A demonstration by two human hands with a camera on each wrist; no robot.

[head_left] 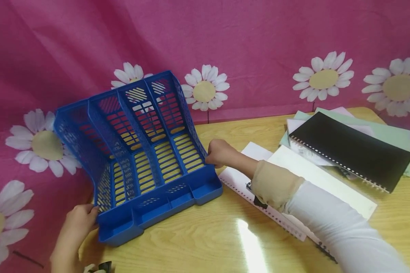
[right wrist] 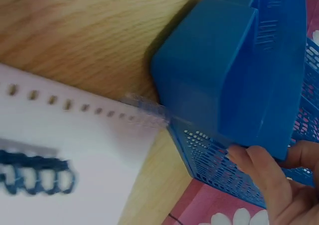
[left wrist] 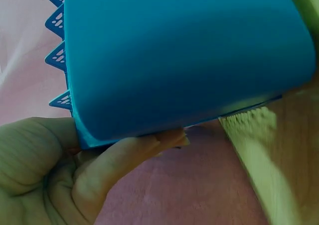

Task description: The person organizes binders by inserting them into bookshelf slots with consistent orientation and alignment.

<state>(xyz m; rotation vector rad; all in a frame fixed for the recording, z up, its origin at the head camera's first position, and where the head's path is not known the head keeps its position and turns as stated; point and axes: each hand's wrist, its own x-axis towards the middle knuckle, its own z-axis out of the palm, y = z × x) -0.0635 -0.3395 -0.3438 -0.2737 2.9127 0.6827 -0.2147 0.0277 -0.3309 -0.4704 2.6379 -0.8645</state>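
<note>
A blue plastic magazine file rack [head_left: 164,189], with slatted compartments and small trays along its front, stands at an angle on the table's left part. My left hand [head_left: 80,220] grips its front left corner; in the left wrist view, thumb and fingers [left wrist: 134,153] hold the edge of the smooth blue wall [left wrist: 189,60]. With my right hand [head_left: 222,153] I pinch the rack's right side near the front. The right wrist view shows those fingers [right wrist: 266,172] curled over the rim beside the end tray [right wrist: 199,70].
Right of the rack lie spiral-bound notebooks: a white one [head_left: 232,178] under my right forearm, a cream one [head_left: 314,178], and a black one [head_left: 352,148] on pale green folders [head_left: 393,132]. A pink daisy-patterned cloth [head_left: 259,49] hangs behind the wooden table [head_left: 198,242].
</note>
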